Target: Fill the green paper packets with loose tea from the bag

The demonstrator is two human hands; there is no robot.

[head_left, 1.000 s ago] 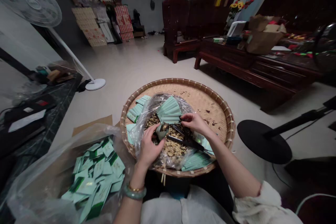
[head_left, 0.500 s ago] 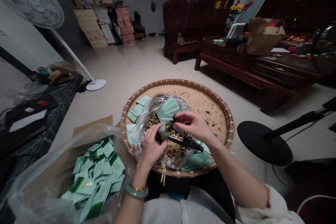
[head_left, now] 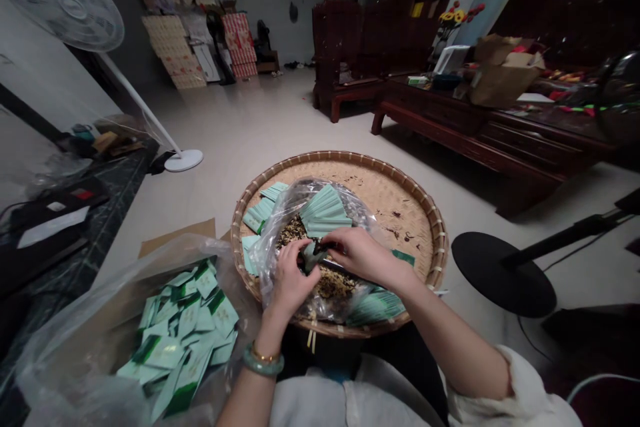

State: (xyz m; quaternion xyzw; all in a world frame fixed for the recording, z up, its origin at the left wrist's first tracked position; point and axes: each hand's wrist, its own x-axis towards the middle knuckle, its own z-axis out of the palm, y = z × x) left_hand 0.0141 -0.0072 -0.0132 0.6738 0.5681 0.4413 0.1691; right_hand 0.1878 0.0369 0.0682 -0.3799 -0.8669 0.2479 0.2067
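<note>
A round woven tray rests on my lap. On it lies a clear plastic bag of dried loose tea with stacks of pale green sachets. My left hand is closed on one small green sachet above the tea. Right beside it, my right hand is closed on a pair of dark tongs, their tip at the sachet's mouth. More green sachets lie at the tray's left side and near its front edge.
A plastic-lined box of green sachets sits at my lower left. A white standing fan is at the far left, a dark counter beside it. A black fan base is on the right, with dark wooden furniture behind.
My right hand has moved left with the tongs, bringing their tip to the sachet held in my left hand. My left hand has risen slightly.
</note>
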